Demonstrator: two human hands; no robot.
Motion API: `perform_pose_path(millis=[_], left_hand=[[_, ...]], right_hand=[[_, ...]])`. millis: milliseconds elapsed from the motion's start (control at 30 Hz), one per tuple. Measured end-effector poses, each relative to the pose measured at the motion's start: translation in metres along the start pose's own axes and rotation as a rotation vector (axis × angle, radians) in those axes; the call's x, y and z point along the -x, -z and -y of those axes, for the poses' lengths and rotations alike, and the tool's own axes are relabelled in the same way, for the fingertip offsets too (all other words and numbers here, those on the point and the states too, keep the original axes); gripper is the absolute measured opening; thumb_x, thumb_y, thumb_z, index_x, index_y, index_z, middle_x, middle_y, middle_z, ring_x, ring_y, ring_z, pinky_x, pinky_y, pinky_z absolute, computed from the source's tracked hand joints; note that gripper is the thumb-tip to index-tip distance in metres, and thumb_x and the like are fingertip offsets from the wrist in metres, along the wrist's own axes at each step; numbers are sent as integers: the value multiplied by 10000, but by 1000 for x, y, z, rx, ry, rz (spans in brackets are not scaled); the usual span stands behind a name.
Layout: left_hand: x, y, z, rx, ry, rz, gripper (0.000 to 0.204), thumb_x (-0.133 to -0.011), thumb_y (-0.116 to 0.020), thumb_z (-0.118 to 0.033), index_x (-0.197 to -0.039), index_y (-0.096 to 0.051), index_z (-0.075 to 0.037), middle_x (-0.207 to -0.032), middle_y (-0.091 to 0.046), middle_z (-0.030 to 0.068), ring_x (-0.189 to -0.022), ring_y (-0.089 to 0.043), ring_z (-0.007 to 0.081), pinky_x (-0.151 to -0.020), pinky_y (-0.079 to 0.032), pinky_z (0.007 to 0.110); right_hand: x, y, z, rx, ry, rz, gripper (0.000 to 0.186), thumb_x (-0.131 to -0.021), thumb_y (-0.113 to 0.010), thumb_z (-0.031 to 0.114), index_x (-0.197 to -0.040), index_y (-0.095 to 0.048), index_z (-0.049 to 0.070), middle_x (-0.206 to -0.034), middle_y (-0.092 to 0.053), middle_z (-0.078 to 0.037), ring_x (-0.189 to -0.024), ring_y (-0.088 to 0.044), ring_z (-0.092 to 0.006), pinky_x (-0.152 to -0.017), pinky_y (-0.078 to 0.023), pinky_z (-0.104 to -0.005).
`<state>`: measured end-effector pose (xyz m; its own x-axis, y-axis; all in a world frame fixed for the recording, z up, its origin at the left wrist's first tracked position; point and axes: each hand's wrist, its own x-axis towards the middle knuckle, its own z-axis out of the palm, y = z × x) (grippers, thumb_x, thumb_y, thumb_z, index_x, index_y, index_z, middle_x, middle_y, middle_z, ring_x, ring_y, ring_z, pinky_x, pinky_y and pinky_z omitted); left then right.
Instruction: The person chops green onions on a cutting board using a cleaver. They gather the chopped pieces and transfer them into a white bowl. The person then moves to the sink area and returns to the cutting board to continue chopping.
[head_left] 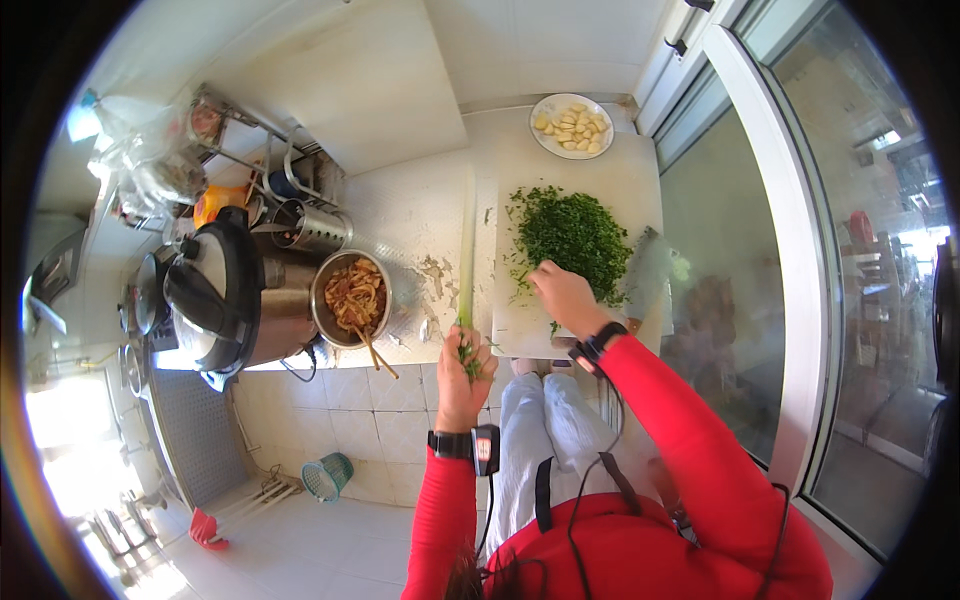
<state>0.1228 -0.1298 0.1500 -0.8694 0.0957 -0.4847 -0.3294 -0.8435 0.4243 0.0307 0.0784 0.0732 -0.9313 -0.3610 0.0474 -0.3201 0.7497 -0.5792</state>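
My left hand (464, 378) is cupped at the counter's front edge with bits of chopped greens in its palm. Just beyond its fingertips lies a long pale-green stalk, like a scallion (467, 240), running back along the counter. My right hand (566, 300) is over the white cutting board (512, 325), fingers pinched together at the near left edge of a pile of finely chopped greens (575, 235). Whatever is between those fingers is too small to make out. To the right of the pile lies a broad-bladed knife (645, 270), its handle toward me.
A plate of peeled garlic cloves (573, 127) stands at the board's far end. On the left are a metal bowl (352, 299) of sliced food with chopsticks (375, 355), a pressure cooker (225, 295) and a perforated utensil holder (318, 230). A glass door (720, 260) borders the right.
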Motion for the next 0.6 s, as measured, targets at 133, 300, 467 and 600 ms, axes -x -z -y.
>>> perform_pose_path(millis=[133,300,467,600], left_hand=[[54,14,-6,57,-66,-60,267,-1068,-482,-264,-833,-405,-163,-678,-284,-49,-530,-232,71,-511,-216,267],[110,39,-13,77,-154,-127,278,-1062,-501,-269,-832,-393,-157,-676,-278,-49,-518,-223,73,-493,-215,264],[150,58,-17,121,-220,-214,273,-1074,-476,-261,-843,-392,-144,-682,-282,-43,-512,-216,77,-472,-216,262],[176,68,-22,110,-246,-206,260,-1067,-485,-257,-851,-399,-143,-696,-279,-40,-525,-215,80,-480,-217,264]], right_hand=[[-34,-42,14,353,-61,-7,83,-786,-658,63,-862,-663,30,-978,-602,-129,-866,-659,-298,-692,-597,-390],[-33,-48,7,469,57,-28,172,-718,-721,92,-872,-679,28,-993,-605,-115,-985,-594,-288,-709,-550,-377],[-27,-45,6,451,209,-68,87,-793,-683,105,-837,-652,36,-976,-623,-131,-936,-604,-310,-709,-519,-389],[7,-58,24,-81,-63,47,113,-896,-617,122,-925,-569,24,-890,-638,-189,-813,-646,-399,-712,-513,-481]])
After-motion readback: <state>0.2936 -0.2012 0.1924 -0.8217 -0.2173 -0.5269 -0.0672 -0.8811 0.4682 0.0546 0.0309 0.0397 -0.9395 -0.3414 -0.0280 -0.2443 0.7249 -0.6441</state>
